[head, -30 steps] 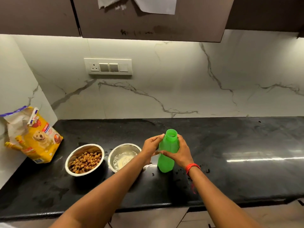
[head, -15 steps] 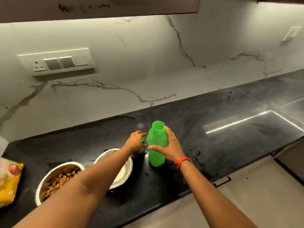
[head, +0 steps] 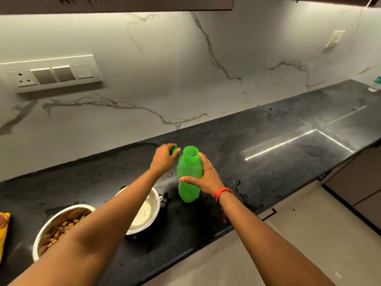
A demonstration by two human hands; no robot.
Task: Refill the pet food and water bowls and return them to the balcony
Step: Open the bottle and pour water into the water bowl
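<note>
A green plastic bottle (head: 188,176) stands upright and uncapped on the black counter (head: 268,172). My right hand (head: 203,176) grips its body from the right. My left hand (head: 164,159) is just left of the bottle's neck and holds the green cap (head: 174,150) in its fingers. A steel bowl (head: 151,209) holding water sits under my left forearm, partly hidden. Further left, another steel bowl (head: 57,226) holds brown kibble.
The yellow pet food bag (head: 4,230) shows at the left edge. A switch panel (head: 53,74) is on the marble wall. Water drops lie on the counter around the bottle. A small bottle (head: 375,84) stands at the far right; pale floor lies below the counter's edge.
My left hand has lifted from the counter beside the bottle up toward its neck with the cap. The view has swung right and closer; the bottle and right hand stay put.
</note>
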